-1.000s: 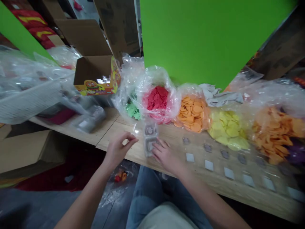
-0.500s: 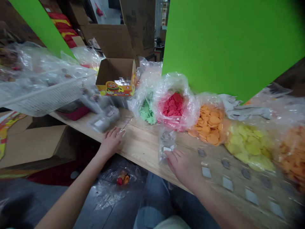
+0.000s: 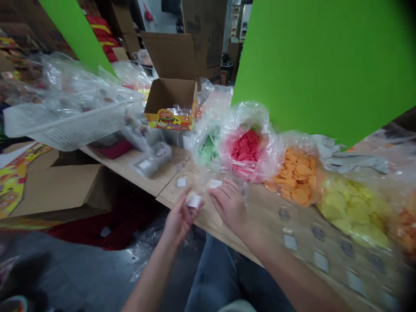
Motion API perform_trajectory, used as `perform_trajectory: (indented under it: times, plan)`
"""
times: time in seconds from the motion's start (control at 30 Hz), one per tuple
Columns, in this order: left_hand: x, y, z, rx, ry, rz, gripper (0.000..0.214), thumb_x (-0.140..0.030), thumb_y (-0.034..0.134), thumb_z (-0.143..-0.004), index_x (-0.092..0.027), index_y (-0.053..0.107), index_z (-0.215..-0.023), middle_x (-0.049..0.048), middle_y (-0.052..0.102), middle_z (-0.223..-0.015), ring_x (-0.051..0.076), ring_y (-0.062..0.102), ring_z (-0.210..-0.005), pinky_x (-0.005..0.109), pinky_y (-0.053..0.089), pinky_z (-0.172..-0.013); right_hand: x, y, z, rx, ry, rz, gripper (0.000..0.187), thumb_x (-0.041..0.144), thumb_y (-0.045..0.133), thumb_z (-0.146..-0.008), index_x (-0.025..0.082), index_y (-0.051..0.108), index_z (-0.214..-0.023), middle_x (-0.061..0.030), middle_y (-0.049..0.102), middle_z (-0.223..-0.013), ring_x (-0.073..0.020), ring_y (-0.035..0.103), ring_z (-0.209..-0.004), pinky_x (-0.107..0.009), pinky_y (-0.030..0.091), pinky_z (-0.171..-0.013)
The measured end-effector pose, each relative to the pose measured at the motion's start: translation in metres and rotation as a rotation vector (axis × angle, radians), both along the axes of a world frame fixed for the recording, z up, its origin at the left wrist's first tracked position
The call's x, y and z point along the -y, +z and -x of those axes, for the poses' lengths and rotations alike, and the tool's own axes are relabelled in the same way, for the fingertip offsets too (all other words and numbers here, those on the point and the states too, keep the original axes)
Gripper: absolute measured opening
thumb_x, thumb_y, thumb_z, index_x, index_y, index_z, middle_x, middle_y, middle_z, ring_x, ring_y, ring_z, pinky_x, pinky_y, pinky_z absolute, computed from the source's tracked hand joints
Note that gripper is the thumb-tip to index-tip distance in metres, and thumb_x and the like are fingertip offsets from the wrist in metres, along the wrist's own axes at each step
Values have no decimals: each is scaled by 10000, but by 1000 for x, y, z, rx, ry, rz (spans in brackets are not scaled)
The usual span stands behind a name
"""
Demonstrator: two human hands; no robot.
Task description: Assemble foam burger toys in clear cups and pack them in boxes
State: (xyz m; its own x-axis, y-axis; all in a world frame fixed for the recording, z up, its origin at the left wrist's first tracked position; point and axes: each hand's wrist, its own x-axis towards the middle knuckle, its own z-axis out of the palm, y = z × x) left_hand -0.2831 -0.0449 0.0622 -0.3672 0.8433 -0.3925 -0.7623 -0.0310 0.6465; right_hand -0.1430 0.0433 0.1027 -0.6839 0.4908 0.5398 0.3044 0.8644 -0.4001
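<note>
Leftmost, a white basket (image 3: 82, 132) of clear packaging sits beside the bench (image 3: 133, 184), and past it blurred clear trays (image 3: 146, 167) lie stacked on the wood. Next comes an open burger-print carton (image 3: 170, 122) behind them, then a white square (image 3: 181, 182) lying flat on the bench top. Just in front of that, the left hand (image 3: 180, 221) pinches a small white-faced piece (image 3: 194, 201) near the bench's front edge. Close by, the right hand (image 3: 231, 206) has its fingers curled together over a white card (image 3: 215, 184) amid clear plastic; whether it grips or merely touches, I cannot tell. The step in hand seems to be handling these white-faced pieces; the next move probably calls for a light fingertip hold. Farther right stand bags of green (image 3: 209, 149), red (image 3: 247, 146), orange (image 3: 297, 173) and yellow pieces (image 3: 352, 203).
</note>
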Motion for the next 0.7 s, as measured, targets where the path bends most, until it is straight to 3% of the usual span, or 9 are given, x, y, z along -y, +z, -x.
perform_trajectory:
  times: [0.1, 0.2, 0.27, 0.37, 0.43, 0.53, 0.6, 0.7]
  plan:
    - [0, -14, 47, -216, 197, 68, 358, -159, 508, -813, -213, 477, -1165, 81, 623, -1006, 162, 656, -761, 262, 539, -626, -15, -24, 29, 292, 44, -118, 169, 145, 430, -866, 191, 590, -895, -40, 626, -827, -162, 546, -860, -431, 267, -1024]
    - [0, -14, 84, -320, 380, 162, 282, -132, 519, -773, -166, 528, -1052, 63, 612, -934, 145, 643, -706, 254, 534, -588, -6, -49, 58, 510, 77, -143, 158, 120, 445, -849, 169, 585, -904, -60, 630, -844, -183, 548, -871, -470, 250, -1021]
    - [4, -6, 96, -367, 493, 182, 235, -160, 540, -758, -162, 551, -993, 30, 591, -873, 127, 629, -705, 241, 529, -603, 8, -60, 74, 548, 71, -108, 166, 120, 438, -851, 159, 587, -913, -67, 632, -869, -190, 550, -887, -466, 253, -1023]
    - [15, 7, 92, -435, 535, 221, 278, -201, 595, -730, -162, 552, -1002, 12, 574, -850, 92, 600, -697, 185, 500, -593, 24, -60, 81, 507, 45, -56, 179, 182, 476, -846, 153, 582, -987, -82, 631, -925, -217, 539, -956, -479, 253, -1027]
    - [23, 12, 78, -524, 539, 243, 447, -191, 625, -705, -192, 485, -1130, 21, 589, -892, 87, 591, -702, 174, 486, -586, 27, -51, 64, 420, 29, -33, 300, 269, 538, -819, 155, 542, -1096, -100, 611, -1024, -239, 496, -1056, -478, 261, -1028]
    - [31, 11, 50, -740, 548, 199, 647, -183, 639, -690, -255, 350, -1265, 46, 592, -1007, 96, 592, -730, 192, 488, -598, 21, -36, 5, 323, -82, 11, 437, 357, 557, -803, 166, 490, -1190, -118, 559, -1166, -252, 417, -1173, -475, 258, -1035]
    - [29, 3, 33, -884, 479, 181, 618, -211, 616, -713, -258, 354, -1271, 69, 574, -1088, 101, 594, -734, 205, 494, -602, 17, -33, -41, 376, -153, 25, 503, 399, 585, -775, 139, 488, -1195, -157, 506, -1245, -302, 355, -1235, -530, 253, -1020]
    - [9, -17, 17, -1105, 236, 230, 459, -233, 498, -785, -212, 417, -1236, 98, 554, -1148, 129, 607, -767, 250, 511, -644, 18, -43, -91, 489, -157, -2, 316, 243, 561, -805, 148, 540, -1105, -147, 480, -1285, -305, 363, -1241, -520, 336, -962]
